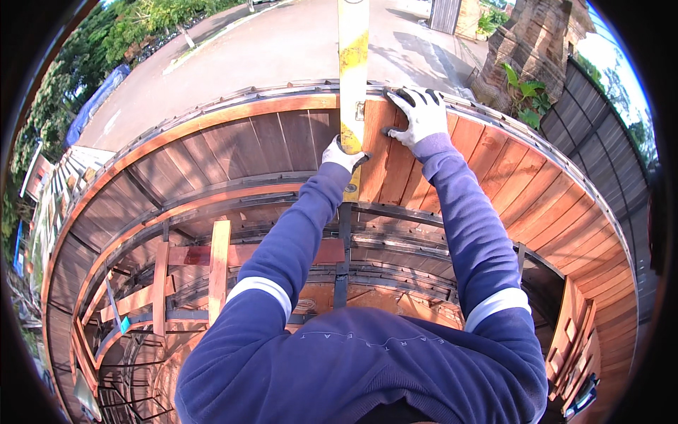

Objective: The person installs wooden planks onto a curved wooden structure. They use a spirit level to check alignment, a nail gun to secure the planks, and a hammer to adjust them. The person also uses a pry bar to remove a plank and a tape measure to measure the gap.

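A long, worn yellow level [353, 56] lies across the curved plank structure and runs past its far rim. My left hand [341, 156], in a white glove with dark fingertips, grips the level near its lower part. Just right of it, my gloved right hand [421, 120] has its fingers spread on the reddish planks [388, 173] by the metal-edged rim. Greyer, weathered planks [233, 141] continue to the left of the level.
Below the planks are dark curved metal beams [399, 212] and loose boards [219, 268]. Stacked boards [568, 339] lean at the right. Beyond the rim lie a paved road [247, 56], a tree trunk [508, 56] and a dark fence [593, 120].
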A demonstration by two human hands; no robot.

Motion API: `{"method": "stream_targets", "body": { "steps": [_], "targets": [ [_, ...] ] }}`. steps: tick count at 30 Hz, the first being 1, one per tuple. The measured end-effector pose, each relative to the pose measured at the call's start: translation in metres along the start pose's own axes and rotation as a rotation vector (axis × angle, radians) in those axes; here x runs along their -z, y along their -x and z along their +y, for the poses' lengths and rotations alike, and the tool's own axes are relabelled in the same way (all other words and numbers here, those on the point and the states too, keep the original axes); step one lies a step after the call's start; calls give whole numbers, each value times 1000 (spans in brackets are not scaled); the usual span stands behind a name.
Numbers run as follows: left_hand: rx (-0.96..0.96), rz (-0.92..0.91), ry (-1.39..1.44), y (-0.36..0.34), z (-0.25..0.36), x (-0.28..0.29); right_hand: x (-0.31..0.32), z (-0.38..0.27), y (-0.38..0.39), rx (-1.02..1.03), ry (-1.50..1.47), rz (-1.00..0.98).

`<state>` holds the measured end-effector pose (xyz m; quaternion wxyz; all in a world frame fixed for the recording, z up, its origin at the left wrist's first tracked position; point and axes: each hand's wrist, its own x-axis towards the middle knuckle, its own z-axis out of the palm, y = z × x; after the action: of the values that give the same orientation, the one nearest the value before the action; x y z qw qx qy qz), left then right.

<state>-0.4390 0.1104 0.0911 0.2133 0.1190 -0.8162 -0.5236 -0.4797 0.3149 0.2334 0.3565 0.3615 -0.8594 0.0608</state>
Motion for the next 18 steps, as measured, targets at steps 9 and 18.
{"method": "stream_targets", "body": {
  "steps": [9, 18],
  "targets": [
    [-40, -54, 270, -2, -16, -5, -1, 3, 1, 14, -2, 9],
    [-55, -23, 285, -7, -29, -10, -4, 2, 2, 22, 14, 37]
  ]
}}
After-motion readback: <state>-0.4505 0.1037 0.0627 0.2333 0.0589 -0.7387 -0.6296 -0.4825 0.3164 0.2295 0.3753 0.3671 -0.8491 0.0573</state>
